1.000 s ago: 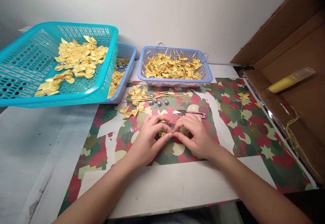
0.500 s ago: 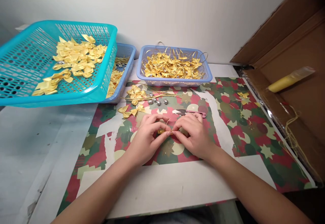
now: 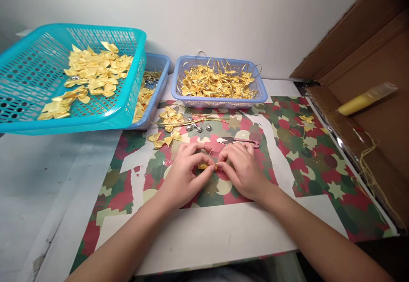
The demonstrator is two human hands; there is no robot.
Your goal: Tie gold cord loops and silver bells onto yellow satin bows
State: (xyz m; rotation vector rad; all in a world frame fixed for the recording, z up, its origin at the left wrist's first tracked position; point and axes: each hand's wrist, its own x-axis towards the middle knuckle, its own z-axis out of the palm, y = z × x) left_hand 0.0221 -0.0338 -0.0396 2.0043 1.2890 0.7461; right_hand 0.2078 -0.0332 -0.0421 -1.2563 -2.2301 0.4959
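My left hand [image 3: 188,172] is closed in a pinch on a yellow ribbon bow [image 3: 202,166], partly hidden behind its fingers. Facing it, my right hand [image 3: 245,170] pinches a thin gold cord [image 3: 217,163] close to the bow. A fine loop of the cord rises between the two hands. Just beyond my fingers lie thread snips [image 3: 241,141] with a pink handle. Farther back are several small silver bells [image 3: 199,129], some gold cords [image 3: 204,122] and loose yellow bows [image 3: 165,139].
A turquoise basket [image 3: 123,118] of yellow bows stands at the left, overlapping a blue basket [image 3: 161,82]. Another blue basket [image 3: 220,100] at the back holds bows with gold cord loops. Cardboard [image 3: 367,60] walls the right side, with a yellow tube [image 3: 364,99] against it.
My right fingertips have drawn slightly away from the left ones, and more of the bow and cord shows between them. The view has shifted a little.
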